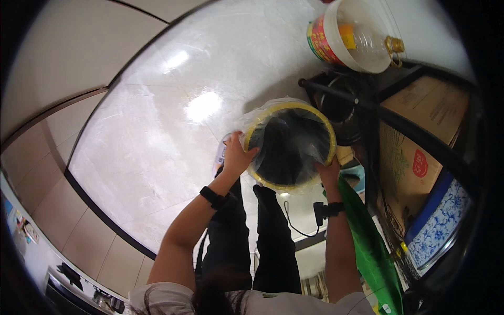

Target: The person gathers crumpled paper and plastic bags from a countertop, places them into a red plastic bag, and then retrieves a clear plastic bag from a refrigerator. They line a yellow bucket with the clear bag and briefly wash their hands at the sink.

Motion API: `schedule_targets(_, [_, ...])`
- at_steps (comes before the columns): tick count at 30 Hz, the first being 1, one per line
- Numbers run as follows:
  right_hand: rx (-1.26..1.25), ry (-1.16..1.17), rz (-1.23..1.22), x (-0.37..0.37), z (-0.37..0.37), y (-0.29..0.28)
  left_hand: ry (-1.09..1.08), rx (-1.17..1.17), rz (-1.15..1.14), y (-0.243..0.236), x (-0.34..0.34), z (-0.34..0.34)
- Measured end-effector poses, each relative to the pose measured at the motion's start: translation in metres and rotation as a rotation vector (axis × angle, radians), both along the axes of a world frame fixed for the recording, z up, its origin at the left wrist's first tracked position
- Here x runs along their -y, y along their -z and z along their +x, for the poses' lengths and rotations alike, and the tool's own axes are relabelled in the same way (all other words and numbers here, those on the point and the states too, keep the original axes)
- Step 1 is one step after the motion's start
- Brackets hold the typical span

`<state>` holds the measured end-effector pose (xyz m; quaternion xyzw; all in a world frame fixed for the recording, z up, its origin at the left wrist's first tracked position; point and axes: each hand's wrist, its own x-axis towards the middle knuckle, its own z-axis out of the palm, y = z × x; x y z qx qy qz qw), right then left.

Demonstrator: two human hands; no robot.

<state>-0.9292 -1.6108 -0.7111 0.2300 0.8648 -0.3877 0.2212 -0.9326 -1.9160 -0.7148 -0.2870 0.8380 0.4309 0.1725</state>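
A round trash bin (291, 152) with a yellow rim (329, 124) stands in front of my feet, its dark inside facing up. Over the rim lies a thin clear plastic bag (257, 111), which bunches around the outside. My left hand (240, 154) grips the left side of the rim, thumb over the edge and fingers on the outside. On the near right side, my right hand (329, 174) is closed around the rim and bag; its fingertips are partly hidden. Both wrists wear black bands, and a cable hangs from the right one.
At the right, a black metal rack (378, 107) holds cardboard boxes (415, 152). A white tub (336, 37) with a clear plastic bottle (367, 39) sits at its far end. A green bag (367, 236) hangs beside my right arm. Glossy light floor tiles (142, 136) extend left.
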Motion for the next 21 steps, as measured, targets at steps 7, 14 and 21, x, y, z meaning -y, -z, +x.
schedule_targets(7, [-0.246, 0.083, -0.201, 0.059, -0.05, -0.038, -0.378, -0.175, 0.505, 0.03, 0.059, -0.026])
schedule_targets(14, [0.072, 0.151, -0.291, 0.075, -0.041, -0.062, -0.402, -0.068, 0.286, 0.048, 0.042, -0.167])
schedule_targets(21, [-0.06, -0.361, -0.126, 0.084, -0.011, -0.107, -0.136, -0.228, 0.245, 0.0, 0.015, -0.133])
